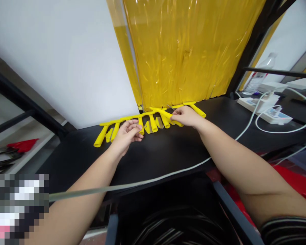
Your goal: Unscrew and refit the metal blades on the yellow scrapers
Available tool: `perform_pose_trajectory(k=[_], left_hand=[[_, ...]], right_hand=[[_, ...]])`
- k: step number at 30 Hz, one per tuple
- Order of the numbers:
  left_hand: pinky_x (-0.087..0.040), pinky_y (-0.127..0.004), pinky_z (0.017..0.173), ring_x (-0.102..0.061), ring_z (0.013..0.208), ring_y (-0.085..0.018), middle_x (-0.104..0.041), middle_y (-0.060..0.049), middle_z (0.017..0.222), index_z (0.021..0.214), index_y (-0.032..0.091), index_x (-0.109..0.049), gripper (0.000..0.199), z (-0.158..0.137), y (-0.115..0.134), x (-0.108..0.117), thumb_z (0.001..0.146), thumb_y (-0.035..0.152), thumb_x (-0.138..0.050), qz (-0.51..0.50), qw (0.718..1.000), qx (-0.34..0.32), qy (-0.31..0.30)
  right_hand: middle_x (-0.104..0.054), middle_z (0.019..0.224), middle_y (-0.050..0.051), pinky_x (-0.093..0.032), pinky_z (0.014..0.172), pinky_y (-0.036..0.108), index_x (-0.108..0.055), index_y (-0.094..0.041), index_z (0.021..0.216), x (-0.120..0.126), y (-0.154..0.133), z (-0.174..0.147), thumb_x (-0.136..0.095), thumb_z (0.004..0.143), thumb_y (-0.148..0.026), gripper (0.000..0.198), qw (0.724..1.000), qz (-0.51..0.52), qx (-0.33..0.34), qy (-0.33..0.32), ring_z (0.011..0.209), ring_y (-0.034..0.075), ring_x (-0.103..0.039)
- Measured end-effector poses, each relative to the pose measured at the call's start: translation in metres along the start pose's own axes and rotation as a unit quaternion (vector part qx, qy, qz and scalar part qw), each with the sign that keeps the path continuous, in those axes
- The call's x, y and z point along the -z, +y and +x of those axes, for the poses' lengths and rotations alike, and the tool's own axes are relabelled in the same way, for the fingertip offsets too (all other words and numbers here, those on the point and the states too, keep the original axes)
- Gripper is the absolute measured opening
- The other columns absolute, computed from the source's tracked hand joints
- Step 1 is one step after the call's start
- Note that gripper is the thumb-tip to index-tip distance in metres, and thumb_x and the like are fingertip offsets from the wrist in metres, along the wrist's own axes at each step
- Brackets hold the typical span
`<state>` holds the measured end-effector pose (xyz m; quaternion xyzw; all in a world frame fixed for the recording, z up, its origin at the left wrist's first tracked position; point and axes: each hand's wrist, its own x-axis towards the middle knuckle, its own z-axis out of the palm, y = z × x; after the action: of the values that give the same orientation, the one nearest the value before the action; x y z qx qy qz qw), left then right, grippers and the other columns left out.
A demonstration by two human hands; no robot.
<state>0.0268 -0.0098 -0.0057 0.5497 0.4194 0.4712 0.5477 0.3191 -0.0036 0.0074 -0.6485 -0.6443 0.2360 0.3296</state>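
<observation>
A row of yellow plastic T-shaped tools (100, 136) lies along the back of a black tabletop (153, 154), their hollow round handles pointing toward me. Small yellow pieces with metal parts (150, 126) lie between the handles. My left hand (129, 133) is curled, thumb and fingers closed about the end of one yellow handle (141, 123) mid-row. My right hand (183, 116) pinches another yellow tool (164, 113), which slants over the others. A thin metallic sliver (170, 107) shows by its fingertips; what it belongs to is unclear.
Behind the row stand a white panel (66, 61) and a yellow plastic strip curtain (183, 51). A white cable (163, 175) crosses the tabletop's front. At right are a power strip (267, 110) with plugs and a plastic bottle (260, 75). Black frame posts (22, 98) flank the table.
</observation>
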Motion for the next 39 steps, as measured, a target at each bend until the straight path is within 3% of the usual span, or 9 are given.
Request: perform_pose_trajectory(k=[6, 11, 15, 20, 32, 36, 39], left_hand=[[-0.048, -0.020, 0.046, -0.057, 0.049, -0.007, -0.062, 0.004, 0.078, 0.103, 0.014, -0.064, 0.039, 0.005, -0.006, 0.004, 0.073, 0.028, -0.083, 0.056, 0.997, -0.048, -0.018], [-0.043, -0.019, 0.043, -0.053, 0.047, -0.006, -0.061, 0.003, 0.075, 0.096, 0.015, -0.066, 0.029, 0.005, -0.007, 0.001, 0.073, 0.025, -0.081, 0.090, 0.994, -0.058, -0.022], [-0.041, -0.018, 0.043, -0.052, 0.047, -0.006, -0.061, 0.002, 0.074, 0.092, 0.016, -0.067, 0.026, 0.004, -0.009, 0.001, 0.072, 0.024, -0.081, 0.102, 0.993, -0.053, -0.030], [-0.038, -0.018, 0.043, -0.050, 0.046, -0.005, -0.060, 0.002, 0.073, 0.089, 0.017, -0.068, 0.023, 0.003, -0.007, 0.002, 0.072, 0.023, -0.081, 0.098, 0.993, -0.058, -0.030], [-0.038, -0.018, 0.044, -0.049, 0.047, -0.005, -0.060, 0.002, 0.073, 0.084, 0.017, -0.068, 0.020, 0.000, -0.005, 0.000, 0.074, 0.027, -0.082, 0.120, 0.989, -0.072, -0.038], [-0.039, -0.018, 0.045, -0.050, 0.048, -0.005, -0.061, 0.001, 0.074, 0.088, 0.016, -0.069, 0.024, -0.001, 0.001, 0.004, 0.073, 0.028, -0.083, 0.117, 0.989, -0.085, -0.018], [-0.037, -0.017, 0.044, -0.049, 0.049, -0.006, -0.058, 0.004, 0.068, 0.091, 0.018, -0.068, 0.024, -0.004, 0.024, 0.014, 0.074, 0.027, -0.082, 0.079, 0.984, -0.152, 0.046]], right_hand=[[-0.065, 0.065, 0.004, -0.041, 0.059, 0.032, -0.069, -0.019, 0.071, 0.005, 0.015, 0.016, -0.073, 0.080, -0.035, 0.019, 0.996, -0.054, -0.067, 0.030, 0.063, 0.018, -0.058], [-0.075, 0.087, 0.012, -0.050, 0.071, 0.036, -0.074, -0.020, 0.081, -0.008, 0.024, 0.032, -0.074, 0.080, -0.042, 0.022, 0.987, -0.121, -0.099, 0.043, 0.084, 0.027, -0.071], [-0.077, 0.102, 0.016, -0.054, 0.083, 0.042, -0.074, -0.021, 0.088, -0.017, 0.024, 0.038, -0.072, 0.081, -0.047, 0.027, 0.980, -0.160, -0.099, 0.063, 0.099, 0.034, -0.073], [-0.076, 0.110, 0.016, -0.055, 0.086, 0.043, -0.072, -0.021, 0.095, -0.020, 0.027, 0.039, -0.077, 0.078, -0.045, 0.030, 0.978, -0.164, -0.104, 0.069, 0.104, 0.035, -0.072], [-0.074, 0.108, 0.017, -0.054, 0.090, 0.043, -0.071, -0.018, 0.098, -0.021, 0.028, 0.040, -0.075, 0.086, -0.044, 0.029, 0.971, -0.204, -0.087, 0.092, 0.105, 0.034, -0.071], [-0.075, 0.099, 0.014, -0.053, 0.088, 0.042, -0.068, -0.019, 0.092, -0.017, 0.029, 0.037, -0.072, 0.088, -0.037, 0.019, 0.975, -0.166, -0.059, 0.138, 0.099, 0.031, -0.071], [-0.073, 0.090, 0.010, -0.053, 0.084, 0.040, -0.067, -0.019, 0.091, 0.000, 0.025, 0.030, -0.071, 0.088, -0.029, 0.011, 0.968, -0.063, -0.006, 0.241, 0.088, 0.026, -0.069]])
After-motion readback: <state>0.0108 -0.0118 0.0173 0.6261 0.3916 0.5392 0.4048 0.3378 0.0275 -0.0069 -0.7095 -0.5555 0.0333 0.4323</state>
